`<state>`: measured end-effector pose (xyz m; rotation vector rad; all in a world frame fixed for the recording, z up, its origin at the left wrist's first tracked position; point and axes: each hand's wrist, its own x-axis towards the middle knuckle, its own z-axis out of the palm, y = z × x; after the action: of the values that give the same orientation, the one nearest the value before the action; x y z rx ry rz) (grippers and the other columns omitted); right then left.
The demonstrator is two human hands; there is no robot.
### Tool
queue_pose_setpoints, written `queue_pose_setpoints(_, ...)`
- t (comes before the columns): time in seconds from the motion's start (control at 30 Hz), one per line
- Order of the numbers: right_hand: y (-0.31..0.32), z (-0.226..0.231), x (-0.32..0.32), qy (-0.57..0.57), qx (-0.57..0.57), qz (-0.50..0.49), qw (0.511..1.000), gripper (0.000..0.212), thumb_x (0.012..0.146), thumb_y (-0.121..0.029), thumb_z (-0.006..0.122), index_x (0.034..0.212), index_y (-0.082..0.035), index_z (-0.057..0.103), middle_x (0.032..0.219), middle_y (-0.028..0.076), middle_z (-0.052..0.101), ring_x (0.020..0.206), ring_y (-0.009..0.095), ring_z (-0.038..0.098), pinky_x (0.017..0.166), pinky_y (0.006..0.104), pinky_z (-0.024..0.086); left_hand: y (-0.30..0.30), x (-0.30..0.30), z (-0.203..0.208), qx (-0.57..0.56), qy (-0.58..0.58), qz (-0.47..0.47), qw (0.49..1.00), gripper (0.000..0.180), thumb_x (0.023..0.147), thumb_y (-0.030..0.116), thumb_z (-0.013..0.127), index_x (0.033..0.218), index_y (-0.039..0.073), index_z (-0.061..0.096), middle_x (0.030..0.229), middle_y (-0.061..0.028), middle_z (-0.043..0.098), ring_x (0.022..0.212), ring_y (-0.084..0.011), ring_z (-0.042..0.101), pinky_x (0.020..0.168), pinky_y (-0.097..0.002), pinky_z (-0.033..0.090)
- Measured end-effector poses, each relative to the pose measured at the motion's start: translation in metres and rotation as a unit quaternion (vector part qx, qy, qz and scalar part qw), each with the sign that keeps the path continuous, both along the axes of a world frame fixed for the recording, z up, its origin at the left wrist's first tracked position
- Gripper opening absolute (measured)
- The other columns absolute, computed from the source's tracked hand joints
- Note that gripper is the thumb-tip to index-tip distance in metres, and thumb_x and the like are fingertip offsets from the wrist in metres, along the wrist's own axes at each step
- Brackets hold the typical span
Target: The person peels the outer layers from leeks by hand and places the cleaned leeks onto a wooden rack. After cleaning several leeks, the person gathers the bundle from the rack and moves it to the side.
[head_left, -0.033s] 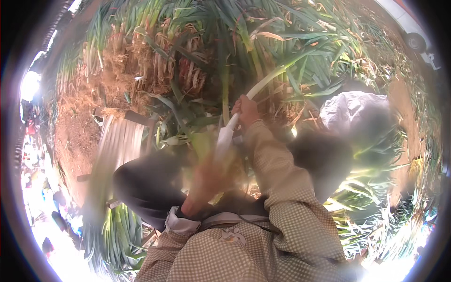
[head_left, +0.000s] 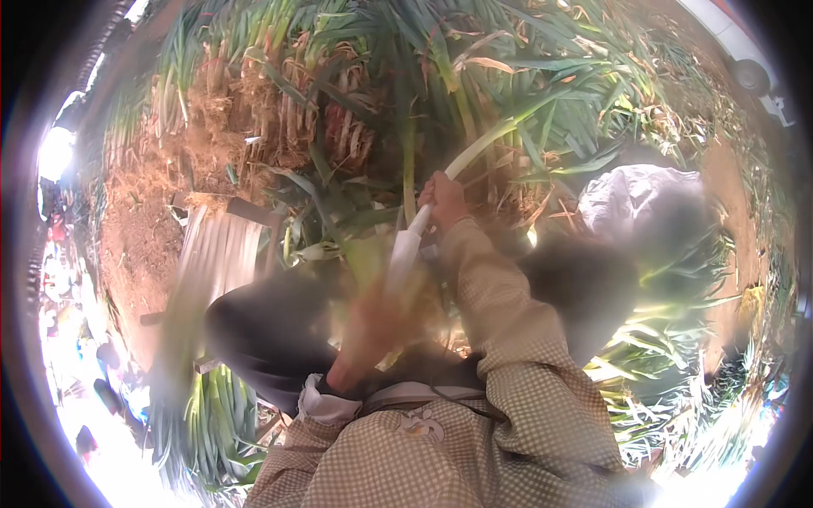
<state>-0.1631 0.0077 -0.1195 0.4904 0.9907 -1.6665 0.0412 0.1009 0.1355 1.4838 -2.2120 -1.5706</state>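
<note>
A long leek (head_left: pixel 406 247) with a white shaft slants from my lap up to the right, where its green leaves reach over the pile. My right hand (head_left: pixel 446 200) is closed around the upper part of its shaft. My left hand (head_left: pixel 377 320) is at the shaft's lower end, low over my lap. Its fingers are smeared, so their grip on the leek cannot be made out. Just above my left hand, a pale green leaf (head_left: pixel 364 254) shows, also blurred. The leek's root end is hidden.
Bundled leeks with dry roots (head_left: pixel 229 110) stand at the far left, and loose leeks (head_left: pixel 550 68) lie at the far right. A slatted wooden stool (head_left: pixel 220 245) is left of my knee, with more leeks (head_left: pixel 220 423) below it. A whitish sack (head_left: pixel 641 201) is at right.
</note>
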Motion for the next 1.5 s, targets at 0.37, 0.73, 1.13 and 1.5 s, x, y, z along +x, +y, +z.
queue_pose_setpoints(0.37, 0.026, 0.019, -0.039, 0.256, -0.002, -0.005, 0.967, 0.017, 0.099, -0.02, 0.049, 0.103, -0.003, 0.046, 0.07, 0.007, 0.049, 0.053, 0.018, 0.051, 0.043, 0.035, 0.047, -0.028, 0.083, -0.015, -0.448, -0.142, -0.103, 0.876, 0.058, 0.09, 0.024, 0.064, 0.143, 0.008, 0.045, 0.128, -0.0219, 0.058, 0.115, -0.0408, 0.056, 0.098, -0.0482, 0.045)
queue_pose_setpoints(0.73, 0.065, 0.022, 0.058, 0.244, 0.026, 0.003, 0.969, 0.045, 0.102, -0.044, 0.038, 0.107, -0.002, 0.051, 0.078, 0.01, 0.06, 0.06, 0.02, 0.059, 0.053, 0.0338, 0.049, -0.04, 0.022, -0.166, -0.221, 0.078, -0.086, 0.968, 0.043, 0.091, 0.024, 0.062, 0.127, 0.0, 0.058, 0.104, -0.0182, 0.066, 0.09, -0.0277, 0.065, 0.078, -0.0373, 0.05)
queue_pose_setpoints(1.13, 0.071, 0.027, 0.086, 0.326, 0.08, -0.011, 0.942, 0.043, 0.104, -0.032, 0.039, 0.087, 0.002, 0.06, 0.078, 0.013, 0.066, 0.073, 0.028, 0.065, 0.067, 0.0403, 0.053, -0.033, 0.035, -0.139, 0.051, 0.084, 0.038, 0.994, 0.028, 0.101, 0.033, 0.052, 0.103, 0.006, 0.06, 0.072, 0.0026, 0.054, 0.06, -0.0077, 0.052, 0.054, -0.0264, 0.042)
queue_pose_setpoints(1.5, 0.129, 0.026, 0.121, 0.683, -0.026, 0.539, 0.492, 0.024, 0.088, -0.019, 0.056, 0.099, -0.002, 0.067, 0.095, 0.024, 0.068, 0.092, 0.039, 0.068, 0.08, 0.0467, 0.055, -0.058, 0.074, -0.133, 0.521, 0.371, 0.284, 0.714, 0.032, 0.1, 0.035, 0.054, 0.114, 0.007, 0.055, 0.069, 0.0031, 0.049, 0.057, -0.0084, 0.05, 0.05, -0.026, 0.039)
